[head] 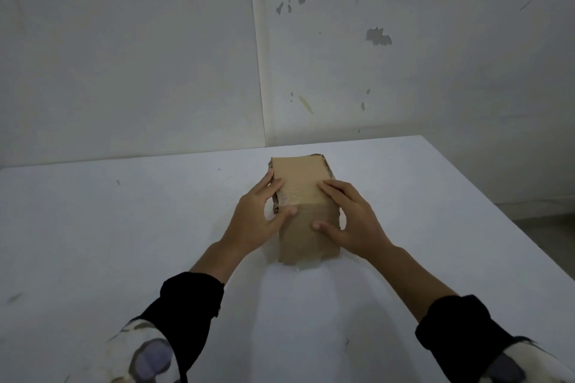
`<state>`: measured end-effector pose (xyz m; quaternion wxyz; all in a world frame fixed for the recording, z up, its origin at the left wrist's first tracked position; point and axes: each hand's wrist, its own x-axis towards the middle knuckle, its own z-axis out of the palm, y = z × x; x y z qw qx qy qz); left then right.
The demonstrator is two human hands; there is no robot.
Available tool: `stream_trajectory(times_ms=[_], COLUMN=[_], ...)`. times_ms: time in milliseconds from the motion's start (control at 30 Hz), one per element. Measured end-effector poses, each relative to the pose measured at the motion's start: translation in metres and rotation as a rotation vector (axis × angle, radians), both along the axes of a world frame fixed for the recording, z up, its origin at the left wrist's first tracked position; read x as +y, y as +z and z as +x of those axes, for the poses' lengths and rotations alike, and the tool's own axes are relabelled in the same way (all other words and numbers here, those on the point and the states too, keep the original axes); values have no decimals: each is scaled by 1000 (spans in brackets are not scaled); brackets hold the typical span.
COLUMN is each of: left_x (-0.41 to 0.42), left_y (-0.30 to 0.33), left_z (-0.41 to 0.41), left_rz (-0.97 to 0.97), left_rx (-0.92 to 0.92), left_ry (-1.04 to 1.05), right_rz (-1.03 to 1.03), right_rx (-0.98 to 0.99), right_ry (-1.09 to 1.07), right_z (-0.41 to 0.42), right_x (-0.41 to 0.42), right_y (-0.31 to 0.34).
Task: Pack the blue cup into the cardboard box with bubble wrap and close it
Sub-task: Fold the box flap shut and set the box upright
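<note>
A small brown cardboard box (300, 177) stands in the middle of the white table (93, 227), its top flaps folded flat with a strip of clear tape across them. My left hand (258, 221) lies against the box's left side, fingers over the top edge and thumb on the near face. My right hand (348, 218) presses on the right half of the top, thumb on the near face. A bit of pale wrap (306, 266) peeks out under the box's near bottom edge. The blue cup is not visible.
The table's right edge (497, 205) runs diagonally away toward the far corner, with floor beyond it. A scuffed white wall (373, 56) rises behind the table's far edge. Dark sleeves cover both forearms.
</note>
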<state>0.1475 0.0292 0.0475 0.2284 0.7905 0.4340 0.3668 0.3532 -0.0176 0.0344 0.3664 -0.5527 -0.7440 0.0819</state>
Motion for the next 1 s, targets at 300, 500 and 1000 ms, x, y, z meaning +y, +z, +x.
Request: stream_trajectory(times_ms=[300,500,1000], left_x=[-15,-22,-26], left_y=[-10,-22,-31], left_z=[9,10,13], left_rz=[-61,-73,-102], left_rx=[-121,-206,-226], left_ry=[38,52,141], right_rz=[-115,-200,-287], right_rx=[206,423,197], right_ry=[-239,-304,-352], right_z=[-36,-39,-39], right_x=[-7,-11,-7], right_y=[-16,-22,-29])
